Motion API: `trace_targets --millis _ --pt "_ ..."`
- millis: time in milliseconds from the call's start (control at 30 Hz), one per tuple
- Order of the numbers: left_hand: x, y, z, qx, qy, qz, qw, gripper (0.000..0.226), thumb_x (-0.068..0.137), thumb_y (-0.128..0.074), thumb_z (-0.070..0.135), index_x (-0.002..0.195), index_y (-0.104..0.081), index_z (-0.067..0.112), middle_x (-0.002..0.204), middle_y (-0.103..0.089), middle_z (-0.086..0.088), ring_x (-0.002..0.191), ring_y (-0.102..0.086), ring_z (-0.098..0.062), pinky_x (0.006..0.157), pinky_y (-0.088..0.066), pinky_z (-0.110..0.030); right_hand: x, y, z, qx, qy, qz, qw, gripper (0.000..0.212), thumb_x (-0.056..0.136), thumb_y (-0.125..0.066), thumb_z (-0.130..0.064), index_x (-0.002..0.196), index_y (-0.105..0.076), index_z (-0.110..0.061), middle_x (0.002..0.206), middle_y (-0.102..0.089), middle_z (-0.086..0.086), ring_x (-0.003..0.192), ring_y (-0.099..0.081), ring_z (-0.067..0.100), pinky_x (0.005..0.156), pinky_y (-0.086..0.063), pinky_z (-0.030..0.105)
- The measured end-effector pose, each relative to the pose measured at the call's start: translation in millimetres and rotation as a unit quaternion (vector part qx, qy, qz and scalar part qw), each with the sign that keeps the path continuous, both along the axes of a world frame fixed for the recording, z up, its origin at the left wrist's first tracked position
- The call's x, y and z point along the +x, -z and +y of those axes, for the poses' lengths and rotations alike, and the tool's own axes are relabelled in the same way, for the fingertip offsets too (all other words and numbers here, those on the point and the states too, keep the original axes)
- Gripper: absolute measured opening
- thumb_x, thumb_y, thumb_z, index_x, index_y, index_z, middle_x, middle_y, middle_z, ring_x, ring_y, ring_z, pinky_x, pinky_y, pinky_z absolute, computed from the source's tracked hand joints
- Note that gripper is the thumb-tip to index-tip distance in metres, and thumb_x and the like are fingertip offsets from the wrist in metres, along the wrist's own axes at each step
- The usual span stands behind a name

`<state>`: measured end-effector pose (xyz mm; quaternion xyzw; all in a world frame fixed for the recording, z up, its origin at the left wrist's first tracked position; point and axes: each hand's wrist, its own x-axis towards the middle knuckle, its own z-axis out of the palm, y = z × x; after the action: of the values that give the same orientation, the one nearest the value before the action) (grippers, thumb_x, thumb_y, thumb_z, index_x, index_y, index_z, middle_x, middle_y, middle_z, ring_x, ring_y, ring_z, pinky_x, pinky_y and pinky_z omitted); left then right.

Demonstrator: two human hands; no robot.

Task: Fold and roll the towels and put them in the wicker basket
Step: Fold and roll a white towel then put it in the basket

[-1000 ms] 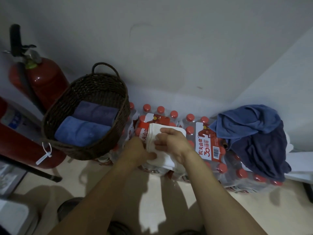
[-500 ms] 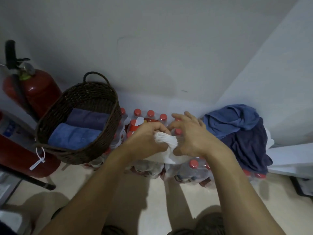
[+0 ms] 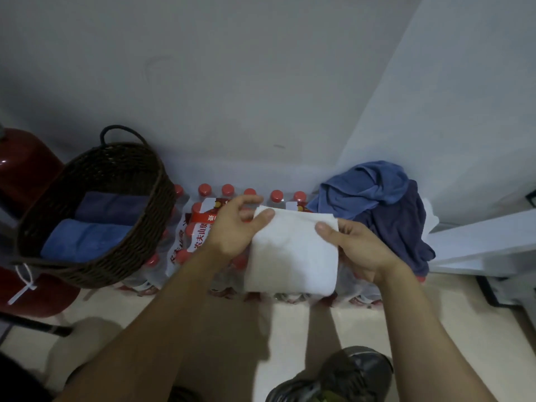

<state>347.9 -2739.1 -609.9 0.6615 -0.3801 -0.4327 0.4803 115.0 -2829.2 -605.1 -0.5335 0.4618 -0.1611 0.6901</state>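
Two hands are holding a folded white towel [image 3: 293, 250] above shrink-wrapped packs of red-capped water bottles [image 3: 203, 227] that are standing on the floor against the wall. The left hand [image 3: 235, 227] is pinching the towel's upper left edge with its thumb on top, the other fingers loosely curled. The right hand [image 3: 356, 245] is gripping the right edge, thumb lying over the cloth. To the left, the wicker basket [image 3: 139, 227] is sitting tilted, containing a rolled blue towel [image 3: 84, 242] beside a rolled dark blue towel [image 3: 110, 206]. To the right, a heap of unfolded blue towels [image 3: 385, 207] is lying on the packs.
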Motion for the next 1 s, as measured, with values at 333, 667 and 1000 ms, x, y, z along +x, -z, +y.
trace_targets --millis 333,667,1000 --pt "-49 49 18 -0.100 -0.002 -0.344 0.934 0.036 0.084 -0.069 0.017 0.117 -0.062 0.005 0.121 -0.053 -0.011 0.109 -0.051 -0.024 0.092 -0.051 -0.039 21 39 9 -0.351 0.093 0.180 0.914 0.011 0.081 -0.073 -0.022 0.089 -0.070 -0.029 0.091 -0.068 -0.012 0.081 -0.062 0.000 0.071 -0.043 0.005" --pt "-41 63 21 0.154 -0.075 -0.149 0.974 0.029 0.082 -0.074 0.032 0.090 -0.050 0.019 0.086 -0.060 -0.001 0.088 -0.060 -0.024 0.075 -0.052 -0.035 16 57 23 -0.338 -0.113 0.238 0.904 0.048 0.085 -0.071 -0.039 0.131 -0.059 -0.031 0.122 -0.040 -0.011 0.120 -0.032 0.013 0.109 -0.033 0.033" --pt "-45 68 33 -0.036 0.180 -0.307 0.934 0.074 0.075 -0.076 0.052 0.137 -0.051 0.020 0.147 -0.044 0.005 0.138 -0.036 -0.009 0.116 -0.030 -0.029 2 58 23 -0.329 -0.173 0.223 0.901 0.099 0.050 -0.092 -0.045 0.138 -0.049 -0.034 0.133 -0.033 -0.020 0.125 -0.030 0.006 0.106 -0.029 0.023"
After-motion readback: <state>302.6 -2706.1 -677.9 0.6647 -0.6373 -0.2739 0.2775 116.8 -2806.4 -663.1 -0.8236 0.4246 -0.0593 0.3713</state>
